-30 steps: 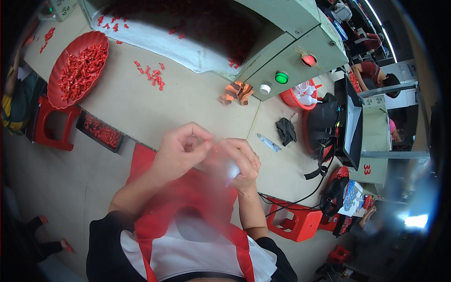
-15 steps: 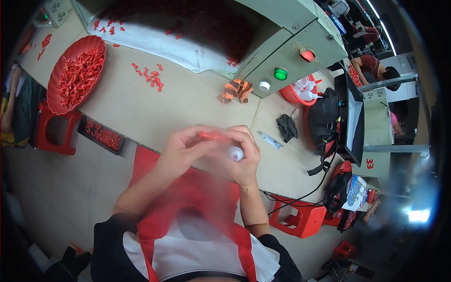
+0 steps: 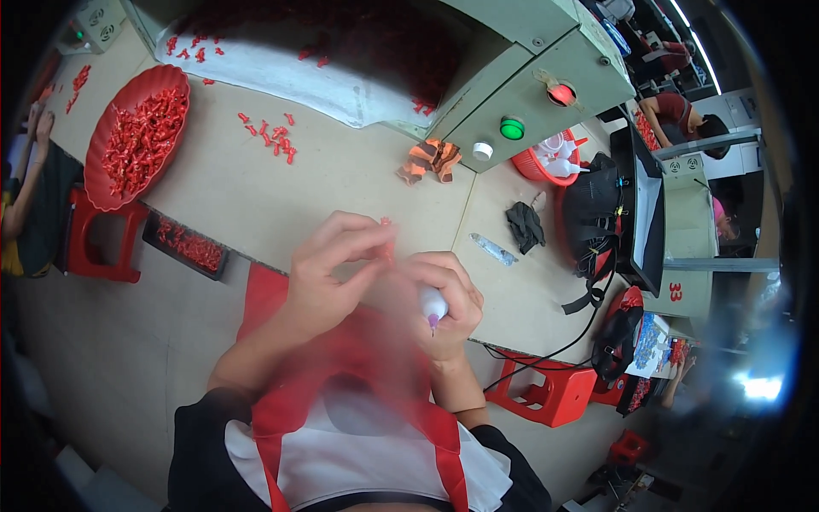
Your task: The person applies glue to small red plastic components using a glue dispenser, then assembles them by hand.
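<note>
Left hand (image 3: 317, 277) pinching, right hand (image 3: 458, 300) curled tight, close together near the edge of the pale worktable (image 3: 341, 175). Fluted red bowl (image 3: 128, 92) at table's left, heaped with red pieces (image 3: 141, 149). White bottle (image 3: 432, 300), purple tip, in right hand. Small red piece (image 3: 389, 250) between left thumb and fingers, blurry.

One marking is legible: a red two-digit number (image 3: 675, 292) on the pale green panel (image 3: 661, 303), to the right of the black bag (image 3: 590, 205) and lower than its middle. Any lettering on the clear sachet (image 3: 493, 249), left of the bag, or the white bottle (image 3: 433, 301), farther left and lower, is too small to make out.
</note>
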Demonstrator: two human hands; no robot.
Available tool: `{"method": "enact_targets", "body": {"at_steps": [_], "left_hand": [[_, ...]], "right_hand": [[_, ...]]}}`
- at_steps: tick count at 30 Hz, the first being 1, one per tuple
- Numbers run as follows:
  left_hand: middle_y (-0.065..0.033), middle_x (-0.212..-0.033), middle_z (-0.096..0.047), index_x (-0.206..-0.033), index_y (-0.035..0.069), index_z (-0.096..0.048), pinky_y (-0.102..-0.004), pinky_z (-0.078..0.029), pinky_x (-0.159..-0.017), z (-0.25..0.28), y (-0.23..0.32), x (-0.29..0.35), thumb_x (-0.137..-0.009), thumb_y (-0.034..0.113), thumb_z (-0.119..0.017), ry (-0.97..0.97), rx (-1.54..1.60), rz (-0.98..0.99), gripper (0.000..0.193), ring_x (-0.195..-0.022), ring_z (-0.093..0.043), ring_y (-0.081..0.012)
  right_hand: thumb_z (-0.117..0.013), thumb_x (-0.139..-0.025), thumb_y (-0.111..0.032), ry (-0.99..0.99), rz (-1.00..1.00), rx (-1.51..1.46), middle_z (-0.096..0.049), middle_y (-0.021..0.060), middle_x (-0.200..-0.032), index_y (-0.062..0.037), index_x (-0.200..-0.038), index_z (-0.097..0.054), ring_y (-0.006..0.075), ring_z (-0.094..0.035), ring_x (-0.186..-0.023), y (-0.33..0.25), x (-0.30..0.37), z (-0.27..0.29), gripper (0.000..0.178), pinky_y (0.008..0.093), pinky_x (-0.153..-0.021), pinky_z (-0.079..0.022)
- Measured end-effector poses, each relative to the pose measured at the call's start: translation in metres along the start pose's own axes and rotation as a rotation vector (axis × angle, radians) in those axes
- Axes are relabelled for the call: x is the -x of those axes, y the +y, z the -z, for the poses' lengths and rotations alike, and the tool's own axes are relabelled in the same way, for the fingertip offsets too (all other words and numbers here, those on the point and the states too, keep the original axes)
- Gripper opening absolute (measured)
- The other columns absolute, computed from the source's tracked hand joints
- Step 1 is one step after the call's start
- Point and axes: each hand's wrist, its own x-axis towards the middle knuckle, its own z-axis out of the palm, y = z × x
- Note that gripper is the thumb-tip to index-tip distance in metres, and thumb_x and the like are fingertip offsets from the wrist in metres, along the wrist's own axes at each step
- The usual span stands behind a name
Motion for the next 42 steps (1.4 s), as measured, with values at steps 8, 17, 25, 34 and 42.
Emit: {"method": "enact_targets", "body": {"at_steps": [8, 17, 25, 34, 42], "left_hand": [[-0.0118, -0.096, -0.056, -0.104, 0.0, -0.061, -0.0263, -0.055, -0.073, 0.004, 0.0, -0.002, -0.071, -0.013, -0.06, -0.064, 0.023, 0.017, 0.036, -0.085, -0.062, -0.0184], [-0.0102, -0.094, -0.059, -0.105, 0.001, -0.062, -0.025, -0.055, -0.07, -0.002, 0.001, 0.0, -0.071, -0.013, -0.061, -0.002, -0.102, -0.001, 0.037, -0.08, -0.063, -0.0162], [-0.0104, -0.096, -0.058, -0.106, 0.002, -0.062, -0.0245, -0.054, -0.071, -0.002, 0.0, 0.0, -0.072, -0.013, -0.06, -0.005, -0.095, 0.021, 0.036, -0.083, -0.062, -0.0163], [-0.0093, -0.093, -0.058, -0.106, 0.002, -0.062, -0.0234, -0.052, -0.072, -0.001, 0.002, -0.002, -0.074, -0.011, -0.059, -0.045, -0.129, 0.071, 0.035, -0.081, -0.061, -0.0154], [-0.0087, -0.088, -0.06, -0.105, 0.004, -0.063, -0.0268, -0.05, -0.066, -0.007, -0.003, 0.003, -0.076, -0.005, -0.061, 0.036, -0.123, 0.081, 0.031, -0.078, -0.063, -0.0193]], "right_hand": [[-0.072, -0.068, 0.002, 0.008, -0.04, -0.038, -0.061, 0.0108, -0.08, -0.0018, -0.083, -0.062, 0.0164, -0.06, -0.063, 0.004, 0.002, 0.002, 0.018, 0.0251, -0.052, -0.047], [-0.071, -0.07, 0.001, 0.034, -0.115, -0.075, -0.061, 0.0119, -0.079, -0.0006, -0.082, -0.062, 0.0173, -0.06, -0.066, 0.012, 0.003, 0.001, 0.015, 0.0252, -0.055, -0.047], [-0.068, -0.072, 0.006, -0.031, -0.201, -0.27, -0.062, 0.0137, -0.088, 0.0018, -0.082, -0.061, 0.0175, -0.061, -0.076, 0.012, -0.001, 0.001, 0.013, 0.026, -0.065, -0.049], [-0.064, -0.075, 0.008, -0.004, -0.377, -0.448, -0.062, 0.0148, -0.092, 0.0046, -0.082, -0.061, 0.0159, -0.061, -0.077, 0.014, 0.001, 0.001, 0.009, 0.025, -0.065, -0.051], [-0.065, -0.075, 0.007, -0.036, -0.455, -0.475, -0.062, 0.0145, -0.09, 0.0046, -0.081, -0.062, 0.0128, -0.059, -0.071, 0.021, 0.001, 0.002, 0.007, 0.0216, -0.058, -0.048]]}}
